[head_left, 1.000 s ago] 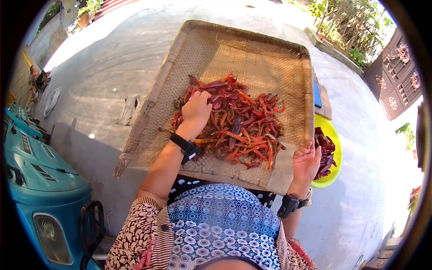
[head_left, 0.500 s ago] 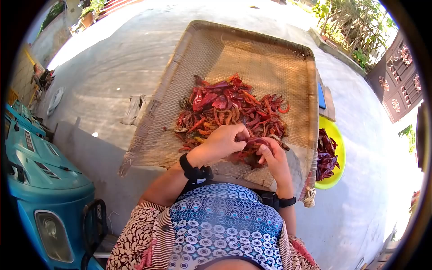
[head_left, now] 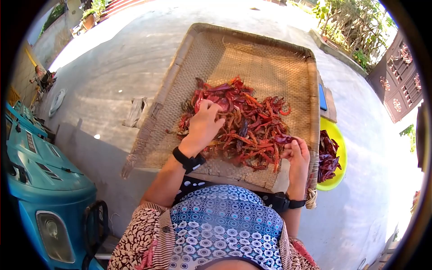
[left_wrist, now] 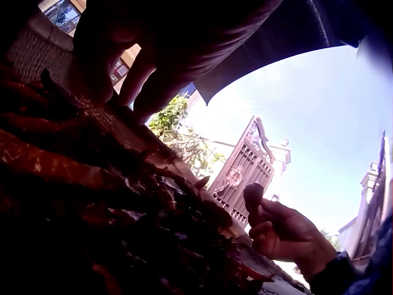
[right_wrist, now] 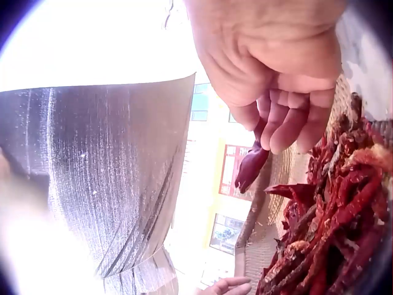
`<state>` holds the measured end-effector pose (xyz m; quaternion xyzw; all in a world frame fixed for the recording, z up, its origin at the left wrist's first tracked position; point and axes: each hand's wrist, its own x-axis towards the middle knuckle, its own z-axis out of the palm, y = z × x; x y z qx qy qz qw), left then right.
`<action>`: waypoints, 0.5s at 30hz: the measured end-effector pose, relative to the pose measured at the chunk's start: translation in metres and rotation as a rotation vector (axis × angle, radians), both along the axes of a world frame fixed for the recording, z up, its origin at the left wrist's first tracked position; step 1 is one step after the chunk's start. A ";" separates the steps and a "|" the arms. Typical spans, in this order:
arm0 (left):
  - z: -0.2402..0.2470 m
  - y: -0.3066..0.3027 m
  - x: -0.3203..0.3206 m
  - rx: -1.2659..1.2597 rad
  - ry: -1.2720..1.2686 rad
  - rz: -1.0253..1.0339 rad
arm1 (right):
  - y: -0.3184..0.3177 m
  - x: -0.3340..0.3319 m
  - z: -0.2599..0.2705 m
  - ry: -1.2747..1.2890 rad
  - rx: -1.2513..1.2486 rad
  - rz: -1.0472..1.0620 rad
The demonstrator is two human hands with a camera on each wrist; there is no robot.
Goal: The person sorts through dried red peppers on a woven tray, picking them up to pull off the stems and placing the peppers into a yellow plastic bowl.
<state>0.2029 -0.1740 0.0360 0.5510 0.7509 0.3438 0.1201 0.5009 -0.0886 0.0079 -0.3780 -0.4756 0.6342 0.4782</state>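
Observation:
A heap of dried red chili peppers [head_left: 252, 123] lies in a woven bamboo tray [head_left: 270, 58]. Over the heap's left part my left hand [head_left: 203, 126] reaches down, fingertips right at some broad, glossy red chilies. The left wrist view shows its fingers [left_wrist: 144, 80] pointing down, dark against the light, with nothing seen between them. At the heap's right edge my right hand [head_left: 298, 159] pinches one dark red chili pepper [head_left: 283, 139] between thumb and fingers. In the right wrist view that chili pepper [right_wrist: 252, 166] hangs from the fingertips, beside the heap.
A yellow-green bowl [head_left: 343, 157] of dark red chilies stands just right of the tray. Behind it a blue flat object [head_left: 322, 96] lies on a board. A teal vehicle [head_left: 54, 193] stands at the left on the concrete ground.
From the heap my left hand came to meet my right hand over a chili, then went back. My right hand moved from beside the bowl to the middle, then rightward again with a chili pepper.

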 end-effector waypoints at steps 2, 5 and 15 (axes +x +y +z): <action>-0.014 0.005 -0.017 -0.062 0.054 0.074 | 0.012 0.021 0.000 0.234 -0.039 -0.185; -0.025 0.009 -0.031 -0.157 0.103 0.111 | 0.029 0.052 -0.010 0.585 -0.213 -0.327; -0.005 0.002 -0.011 0.090 -0.066 0.169 | 0.003 0.012 -0.009 0.380 -0.241 -0.092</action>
